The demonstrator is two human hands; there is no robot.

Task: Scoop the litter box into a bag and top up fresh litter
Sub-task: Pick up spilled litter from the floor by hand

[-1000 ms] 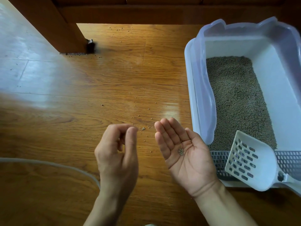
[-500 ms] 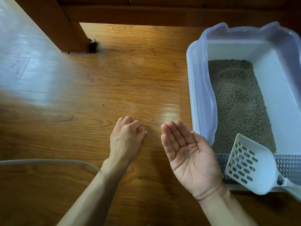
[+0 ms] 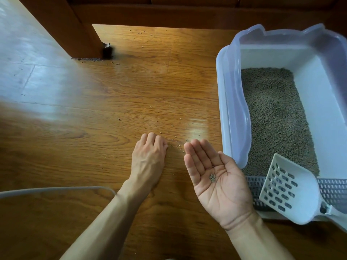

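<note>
A pale blue litter box (image 3: 223,87) with grey-brown litter (image 3: 274,117) stands on the wooden floor at the right. A white slotted scoop (image 3: 289,188) lies across its near grated edge. My right hand (image 3: 216,177) is held palm up beside the box, fingers straight, with a small clump of litter grains (image 3: 212,177) lying in the palm. My left hand (image 3: 150,156) is palm down on the floor with its fingers curled under; scattered grains (image 3: 178,146) lie just right of its fingertips. I cannot see whether it pinches any.
More stray grains (image 3: 142,32) dot the floor towards the back. A dark wooden furniture leg (image 3: 75,30) stands at the back left, with a rail along the back. A thin grey curved rim (image 3: 56,189) shows at the lower left.
My left hand went from raised with thumb and fingers pinched down to the floor, beside the scattered grains. My right hand stays palm up with the grains in it.
</note>
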